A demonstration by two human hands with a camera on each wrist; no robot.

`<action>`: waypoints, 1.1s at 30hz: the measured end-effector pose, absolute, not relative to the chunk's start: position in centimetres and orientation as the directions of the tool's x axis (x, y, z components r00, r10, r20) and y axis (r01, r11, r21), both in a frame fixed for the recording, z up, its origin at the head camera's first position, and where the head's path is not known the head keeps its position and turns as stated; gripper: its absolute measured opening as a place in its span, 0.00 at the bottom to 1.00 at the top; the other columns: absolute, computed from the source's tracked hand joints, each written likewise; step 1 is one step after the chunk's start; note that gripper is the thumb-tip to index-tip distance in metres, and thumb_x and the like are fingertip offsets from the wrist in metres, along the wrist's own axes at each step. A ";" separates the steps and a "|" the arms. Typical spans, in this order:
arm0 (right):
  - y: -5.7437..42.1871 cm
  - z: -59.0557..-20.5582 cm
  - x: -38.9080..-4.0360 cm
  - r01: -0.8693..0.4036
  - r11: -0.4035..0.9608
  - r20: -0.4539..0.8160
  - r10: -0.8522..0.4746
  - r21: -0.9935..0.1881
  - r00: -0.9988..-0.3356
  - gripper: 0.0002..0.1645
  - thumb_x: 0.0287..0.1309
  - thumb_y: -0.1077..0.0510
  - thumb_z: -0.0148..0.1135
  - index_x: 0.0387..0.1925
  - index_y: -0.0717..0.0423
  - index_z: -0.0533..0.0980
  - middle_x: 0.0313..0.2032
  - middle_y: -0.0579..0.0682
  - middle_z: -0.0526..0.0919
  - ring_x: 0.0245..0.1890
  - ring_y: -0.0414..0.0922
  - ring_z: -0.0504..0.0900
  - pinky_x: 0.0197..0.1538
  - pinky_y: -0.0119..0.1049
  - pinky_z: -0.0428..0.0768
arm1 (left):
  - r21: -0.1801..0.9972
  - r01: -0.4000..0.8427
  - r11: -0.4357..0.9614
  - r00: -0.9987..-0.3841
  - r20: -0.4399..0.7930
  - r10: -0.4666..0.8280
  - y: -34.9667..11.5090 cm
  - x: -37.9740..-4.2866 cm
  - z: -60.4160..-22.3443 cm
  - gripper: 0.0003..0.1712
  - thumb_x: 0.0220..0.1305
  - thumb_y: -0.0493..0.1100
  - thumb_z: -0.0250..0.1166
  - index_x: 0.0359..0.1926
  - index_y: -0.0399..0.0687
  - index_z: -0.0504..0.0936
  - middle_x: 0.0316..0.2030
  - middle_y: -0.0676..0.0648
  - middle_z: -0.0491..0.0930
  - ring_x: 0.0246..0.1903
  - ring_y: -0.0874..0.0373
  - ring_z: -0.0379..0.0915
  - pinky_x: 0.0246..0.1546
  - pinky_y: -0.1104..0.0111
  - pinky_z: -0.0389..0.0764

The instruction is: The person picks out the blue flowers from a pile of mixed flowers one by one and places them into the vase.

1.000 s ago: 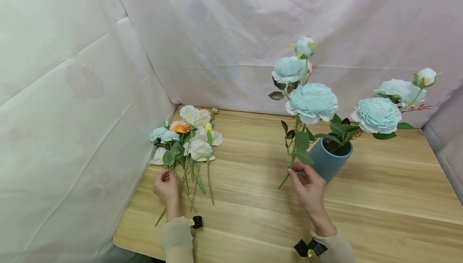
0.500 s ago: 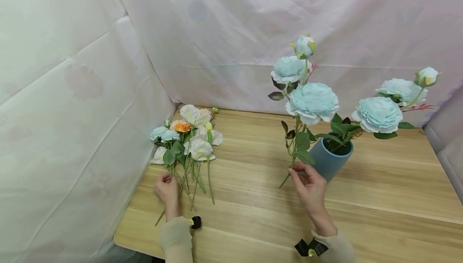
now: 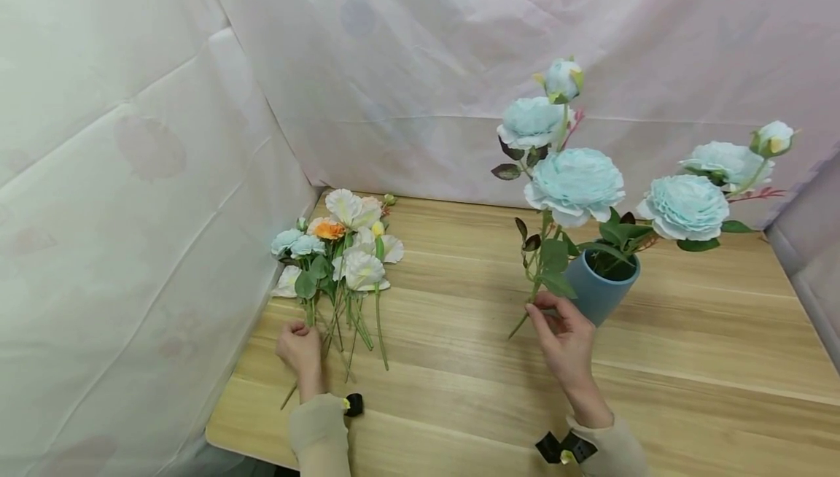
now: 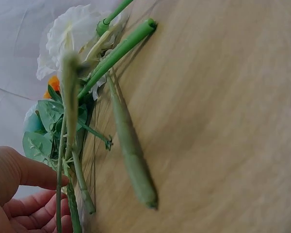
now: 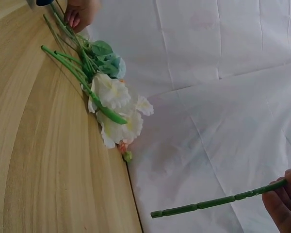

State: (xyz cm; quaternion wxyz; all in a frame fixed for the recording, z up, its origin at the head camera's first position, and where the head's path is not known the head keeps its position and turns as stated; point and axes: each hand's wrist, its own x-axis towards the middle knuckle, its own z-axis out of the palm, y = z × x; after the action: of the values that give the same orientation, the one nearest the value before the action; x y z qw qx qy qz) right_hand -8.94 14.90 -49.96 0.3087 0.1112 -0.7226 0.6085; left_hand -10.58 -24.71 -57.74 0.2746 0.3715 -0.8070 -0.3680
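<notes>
In the head view, the right hand pinched the green stem of a tall spray of ruffled pale-blue flowers, blooms toward 12 o'clock. Between 1 and 2 o'clock of that hand stood a blue cylindrical vase, its similar pale-blue spray leaning toward 2 o'clock. The left hand pinched a slim green stem from the mixed white, orange and blue flower pile at 1 o'clock on the pale wood-grain tabletop.

two hands, one vase, two blue sprays, each with two blooms and one bud; one flower heap at the surface's far left corner.
</notes>
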 end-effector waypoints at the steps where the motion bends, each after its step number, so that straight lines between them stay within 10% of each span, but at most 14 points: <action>1: 14.9 -49.9 -8.9 -0.533 0.238 0.579 0.216 -0.812 -0.786 0.11 0.43 0.83 0.62 0.30 0.73 0.77 0.28 0.60 0.79 0.32 0.30 0.80 0.32 0.20 0.77 | 0.795 -0.400 0.456 -0.576 0.168 -0.800 -24.8 -10.5 -57.8 0.07 0.45 0.27 0.59 0.30 0.28 0.78 0.24 0.34 0.78 0.29 0.39 0.74 0.36 0.52 0.72; 33: 15.0 -47.8 -8.2 -0.592 0.218 0.630 0.246 -0.776 -0.736 0.12 0.39 0.87 0.58 0.30 0.79 0.74 0.26 0.63 0.78 0.31 0.32 0.79 0.32 0.19 0.76 | 0.743 -0.443 0.502 -0.666 0.102 -0.739 -25.0 -10.4 -57.7 0.09 0.54 0.33 0.62 0.30 0.26 0.82 0.25 0.33 0.81 0.30 0.38 0.77 0.37 0.52 0.74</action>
State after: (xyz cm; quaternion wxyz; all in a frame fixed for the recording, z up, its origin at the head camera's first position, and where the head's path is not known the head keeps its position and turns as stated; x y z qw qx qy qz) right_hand -8.25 14.96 -47.84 0.3415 0.1233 -0.7015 0.6132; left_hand -10.41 -25.03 -57.67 0.2088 0.3511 -0.8412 -0.3543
